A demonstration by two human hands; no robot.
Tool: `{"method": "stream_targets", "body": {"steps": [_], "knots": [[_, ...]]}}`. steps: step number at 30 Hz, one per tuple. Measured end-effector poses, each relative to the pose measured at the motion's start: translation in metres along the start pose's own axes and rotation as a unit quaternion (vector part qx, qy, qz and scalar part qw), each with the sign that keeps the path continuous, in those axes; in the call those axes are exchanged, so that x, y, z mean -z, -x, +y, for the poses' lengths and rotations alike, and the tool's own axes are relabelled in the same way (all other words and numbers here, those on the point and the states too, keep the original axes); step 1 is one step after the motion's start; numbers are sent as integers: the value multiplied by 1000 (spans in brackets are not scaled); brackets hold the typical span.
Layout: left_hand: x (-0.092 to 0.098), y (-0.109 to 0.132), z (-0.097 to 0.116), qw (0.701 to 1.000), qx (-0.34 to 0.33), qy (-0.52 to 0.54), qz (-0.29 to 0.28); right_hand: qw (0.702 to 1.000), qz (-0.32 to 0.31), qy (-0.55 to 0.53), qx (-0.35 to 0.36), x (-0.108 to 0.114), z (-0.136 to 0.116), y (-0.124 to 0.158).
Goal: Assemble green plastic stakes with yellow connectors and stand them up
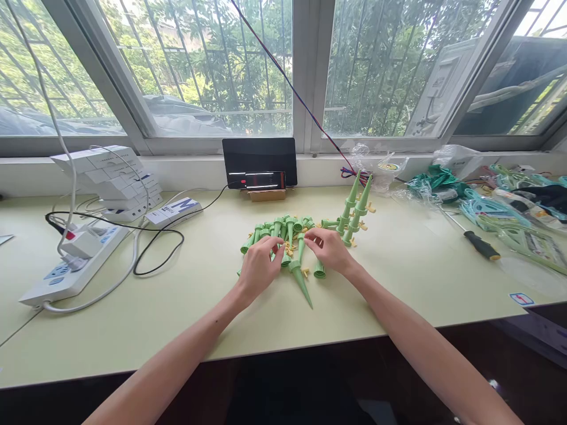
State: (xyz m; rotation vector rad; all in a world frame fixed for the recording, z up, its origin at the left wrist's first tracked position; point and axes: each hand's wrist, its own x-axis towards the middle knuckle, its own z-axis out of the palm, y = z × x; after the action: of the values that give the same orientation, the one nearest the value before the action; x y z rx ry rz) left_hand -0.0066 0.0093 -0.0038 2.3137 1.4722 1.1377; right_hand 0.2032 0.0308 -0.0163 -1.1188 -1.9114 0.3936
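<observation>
My right hand (330,248) is closed in a pinch, its fingertips at the cap of a green watering spike (301,247) whose point faces down. My left hand (259,265) is curled at the front left of the pile, thumb and fingers close together; what they hold, if anything, I cannot make out. Between and behind both hands lies a heap of green spikes and caps (278,224) with small yellow valves (305,272) among them. One loose green spike (302,284) points toward the table's front edge. A green cap (319,270) lies below my right hand.
Right of the pile, stacked green spikes (354,215) with yellow valves stand tilted. Farther right are a screwdriver (482,245) and packaged green items (491,209). A tablet (259,154) and phone (266,179) stand behind. Left are a power strip (73,274), cables and white boxes (110,180).
</observation>
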Motion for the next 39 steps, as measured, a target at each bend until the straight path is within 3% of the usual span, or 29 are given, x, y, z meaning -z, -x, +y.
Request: {"method": "stream_targets", "body": {"steps": [8, 19, 39], "knots": [[0, 1, 2, 1000, 10, -2, -2, 997, -28, -4, 76, -2, -3, -7], [-2, 1, 2, 1000, -5, 2, 1, 994, -92, 33, 58, -9, 2, -13], [-1, 2, 5, 1000, -15, 7, -5, 986, -108, 88, 91, -20, 8, -15]]}}
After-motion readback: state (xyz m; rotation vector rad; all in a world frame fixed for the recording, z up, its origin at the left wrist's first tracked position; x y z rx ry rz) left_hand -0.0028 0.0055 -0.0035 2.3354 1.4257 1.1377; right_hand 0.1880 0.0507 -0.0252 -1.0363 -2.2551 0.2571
